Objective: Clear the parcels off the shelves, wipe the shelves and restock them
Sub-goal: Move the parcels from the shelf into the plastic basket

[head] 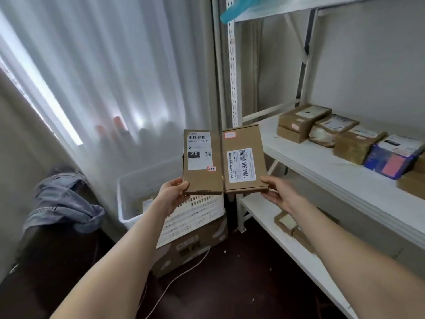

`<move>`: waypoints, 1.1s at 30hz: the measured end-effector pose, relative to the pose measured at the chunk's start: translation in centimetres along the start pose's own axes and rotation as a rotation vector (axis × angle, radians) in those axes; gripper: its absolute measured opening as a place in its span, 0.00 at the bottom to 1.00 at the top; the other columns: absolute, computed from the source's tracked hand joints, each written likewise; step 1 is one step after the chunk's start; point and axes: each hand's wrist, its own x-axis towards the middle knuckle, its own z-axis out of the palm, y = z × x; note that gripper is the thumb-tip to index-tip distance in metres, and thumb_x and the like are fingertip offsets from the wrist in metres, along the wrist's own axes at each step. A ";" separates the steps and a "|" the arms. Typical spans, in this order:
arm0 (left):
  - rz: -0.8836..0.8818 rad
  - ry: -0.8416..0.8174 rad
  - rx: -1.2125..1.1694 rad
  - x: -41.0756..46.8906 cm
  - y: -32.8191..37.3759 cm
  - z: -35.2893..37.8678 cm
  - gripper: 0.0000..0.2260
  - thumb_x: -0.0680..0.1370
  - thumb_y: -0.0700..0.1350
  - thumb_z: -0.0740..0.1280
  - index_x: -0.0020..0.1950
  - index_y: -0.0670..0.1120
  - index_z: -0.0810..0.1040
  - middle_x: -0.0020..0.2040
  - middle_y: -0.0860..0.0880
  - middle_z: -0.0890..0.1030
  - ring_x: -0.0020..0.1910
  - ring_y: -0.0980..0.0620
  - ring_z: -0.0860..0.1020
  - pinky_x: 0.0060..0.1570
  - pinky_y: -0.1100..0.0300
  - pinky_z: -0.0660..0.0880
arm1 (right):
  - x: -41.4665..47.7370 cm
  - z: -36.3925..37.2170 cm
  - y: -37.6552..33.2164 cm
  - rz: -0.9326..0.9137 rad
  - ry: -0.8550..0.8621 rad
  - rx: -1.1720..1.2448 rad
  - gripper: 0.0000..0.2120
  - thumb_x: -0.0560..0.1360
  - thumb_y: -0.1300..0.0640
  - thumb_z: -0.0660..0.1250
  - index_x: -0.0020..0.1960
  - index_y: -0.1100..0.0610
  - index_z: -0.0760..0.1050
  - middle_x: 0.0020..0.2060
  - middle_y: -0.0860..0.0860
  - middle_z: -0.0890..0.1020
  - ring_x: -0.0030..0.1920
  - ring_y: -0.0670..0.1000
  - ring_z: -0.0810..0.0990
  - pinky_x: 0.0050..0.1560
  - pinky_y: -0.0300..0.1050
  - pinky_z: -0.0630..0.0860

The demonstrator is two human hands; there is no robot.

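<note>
Parcels up at centre frame, two of them, upright, side by side, edges touching, labels to the camera. Left parcel [199, 162] carries the 010 label, right parcel [243, 158] reads 12V4A-5525. Left hand [171, 195] grips the left parcel's bottom corner, thumb on its face. Right hand [279, 192] holds the right parcel from below, fingers curled at its lower edge. At right of frame, a row of parcels [345, 137] sits on the middle shelf [322, 162]. White basket [184, 217] lies lower centre, beneath the hands.

Two boxes [224, 161] side by side — basket [184, 210] below, shelf [322, 162] right.
</note>
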 end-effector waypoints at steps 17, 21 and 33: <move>-0.022 0.373 -0.102 10.8 -0.3 -18.4 0.23 0.78 0.38 0.67 0.72 0.41 0.66 0.64 0.41 0.76 0.57 0.45 0.79 0.46 0.57 0.78 | 12.5 21.4 5.1 0.134 -0.029 -0.103 0.09 0.71 0.55 0.74 0.49 0.55 0.79 0.43 0.51 0.83 0.41 0.49 0.81 0.38 0.40 0.78; -0.044 0.408 -0.101 15.9 -0.2 -20.6 0.25 0.78 0.38 0.67 0.73 0.40 0.64 0.64 0.40 0.76 0.53 0.46 0.79 0.41 0.59 0.77 | 18.1 25.4 5.7 0.170 -0.068 -0.123 0.07 0.72 0.55 0.73 0.47 0.55 0.78 0.38 0.49 0.82 0.38 0.48 0.81 0.37 0.40 0.78; -0.300 0.498 -0.067 32.4 -2.1 -23.4 0.22 0.79 0.38 0.66 0.71 0.37 0.66 0.62 0.40 0.76 0.48 0.49 0.78 0.46 0.57 0.77 | 35.9 37.0 8.5 0.374 -0.215 -0.261 0.07 0.72 0.56 0.72 0.47 0.57 0.77 0.43 0.54 0.83 0.43 0.51 0.80 0.48 0.46 0.79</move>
